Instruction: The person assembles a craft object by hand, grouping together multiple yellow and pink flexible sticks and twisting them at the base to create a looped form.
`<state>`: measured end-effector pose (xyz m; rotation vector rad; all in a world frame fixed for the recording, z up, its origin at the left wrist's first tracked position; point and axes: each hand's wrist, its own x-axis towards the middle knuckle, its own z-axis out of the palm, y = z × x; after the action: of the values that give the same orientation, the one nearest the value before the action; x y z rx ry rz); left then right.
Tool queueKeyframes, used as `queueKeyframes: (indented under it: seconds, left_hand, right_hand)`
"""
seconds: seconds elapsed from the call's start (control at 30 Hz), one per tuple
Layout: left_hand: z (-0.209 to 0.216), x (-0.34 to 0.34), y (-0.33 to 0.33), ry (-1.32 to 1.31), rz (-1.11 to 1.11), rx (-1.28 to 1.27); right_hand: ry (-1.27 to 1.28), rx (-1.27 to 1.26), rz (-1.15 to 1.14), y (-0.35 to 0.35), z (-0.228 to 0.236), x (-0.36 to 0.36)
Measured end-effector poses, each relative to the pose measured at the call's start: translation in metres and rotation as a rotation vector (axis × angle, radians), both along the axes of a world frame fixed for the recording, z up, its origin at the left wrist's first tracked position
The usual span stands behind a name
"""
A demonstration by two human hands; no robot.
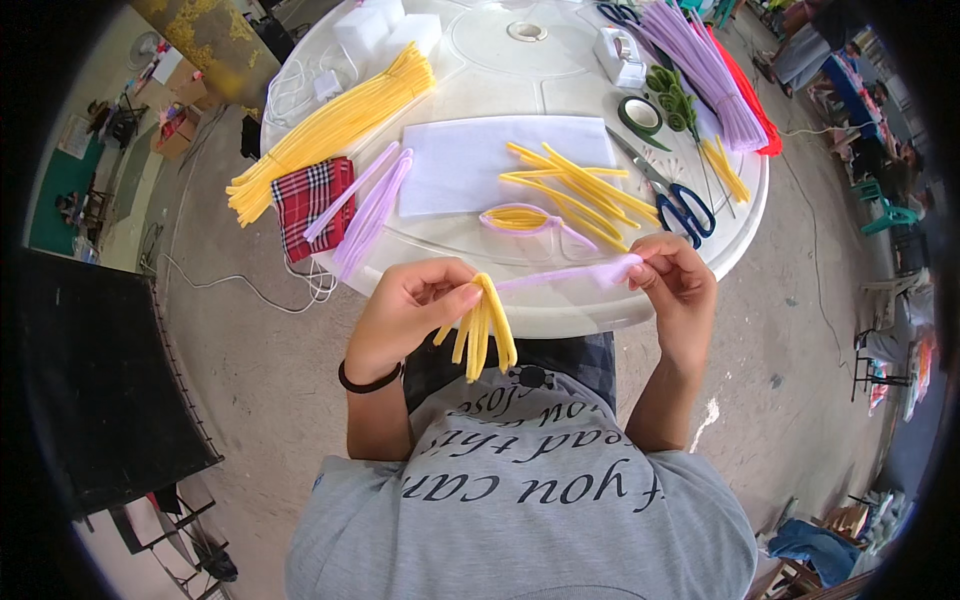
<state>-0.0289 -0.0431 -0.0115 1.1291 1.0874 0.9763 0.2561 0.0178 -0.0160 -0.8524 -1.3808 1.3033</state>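
Note:
My left hand (425, 300) pinches a small bunch of bent yellow pipe cleaners (482, 330), whose ends hang down below the fingers. From that bunch a lilac pipe cleaner (560, 272) stretches across to my right hand (675, 290), which is closed on its other end; motion smears this strand. Both hands are over the table's near edge. Just beyond them lies a lilac loop (556, 224) around folded yellow pieces (522, 216). Loose yellow pipe cleaners (575, 190) are scattered on a white sheet (450, 165) farther back.
On the round white table (490, 60) lie a big yellow bundle (350, 115), a plaid cloth (310, 205), lilac strips (375, 210), blue-handled scissors (685, 212), green tape (640, 115), a tape dispenser (620, 58) and a lilac bundle (705, 75). Other people sit at the far right.

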Motion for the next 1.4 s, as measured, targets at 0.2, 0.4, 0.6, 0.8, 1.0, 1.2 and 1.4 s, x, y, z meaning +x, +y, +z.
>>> queueKeyframes:
  seconds: [0.2, 0.4, 0.6, 0.8, 1.0, 1.2, 1.4]
  left_hand:
    - [-0.005, 0.006, 0.003, -0.015, 0.055, 0.036]
    - [-0.004, 0.017, 0.005, -0.039, 0.055, 0.030]
    - [-0.006, 0.015, 0.005, -0.060, 0.102, 0.059]
    - [-0.009, 0.021, 0.005, -0.055, 0.091, 0.072]
    - [-0.006, 0.024, 0.007, -0.037, 0.051, 0.079]
    - [-0.006, 0.025, 0.007, -0.042, 0.065, 0.065]
    - [-0.016, 0.030, 0.012, 0.084, 0.284, 0.291]
  right_hand:
    - [-0.032, -0.040, 0.046, 0.001, -0.002, -0.002]
    - [0.037, 0.006, 0.046, 0.001, -0.003, -0.015]
    - [-0.022, 0.044, -0.008, 0.005, -0.001, -0.006]
    - [0.232, -0.004, 0.003, 0.006, -0.006, -0.007]
    - [0.602, -0.225, 0.015, 0.003, -0.008, -0.019]
    - [0.649, -0.139, -0.052, 0.006, -0.016, -0.021]
    - [0.394, 0.263, -0.317, -0.001, 0.004, -0.021]
